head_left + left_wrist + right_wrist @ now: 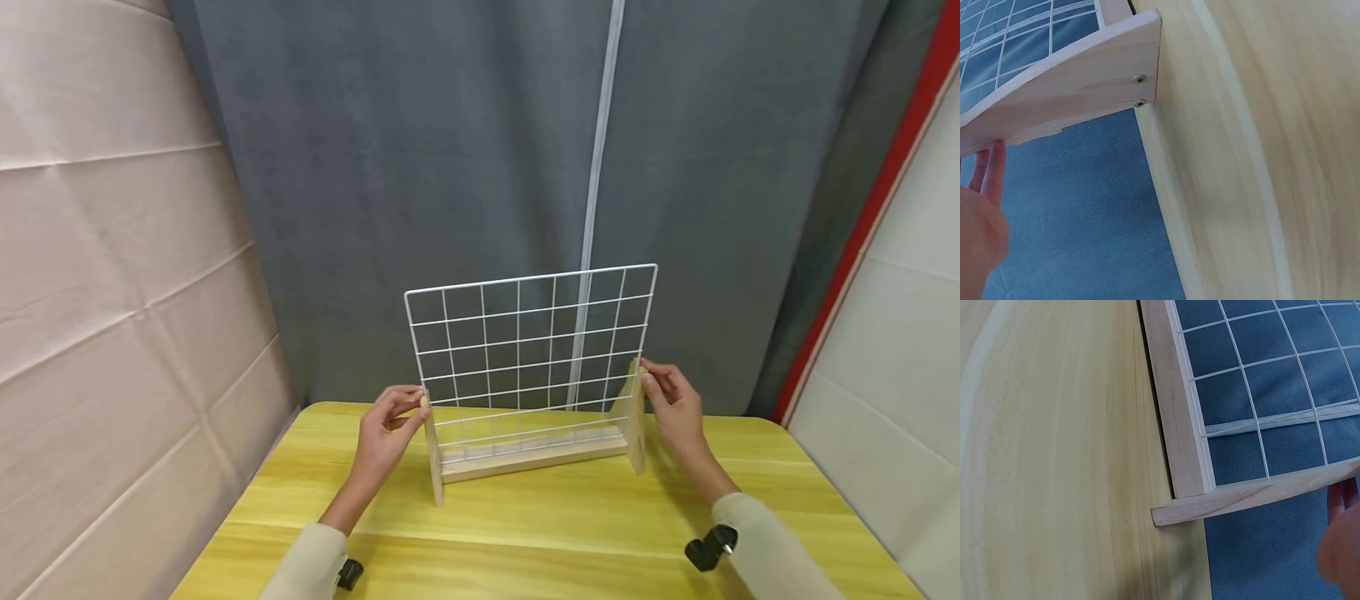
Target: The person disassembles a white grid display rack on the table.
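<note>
- The yellow table [525,533] carries the rack near its far edge, close to the grey curtain [450,167]; a push away from the body could probably send the rack off that edge.
- The white wire grid [528,358] stands upright in the wooden base bar [532,460]; being tall and light, it could tip if one side is raised alone.
- The left side foot [432,454] is pinched at its top by the left hand [386,437], fingers curled round it.
- The right side foot [636,417] is gripped likewise by the right hand [675,408]; uneven pressure could perhaps strain the two screws [1139,90].
</note>
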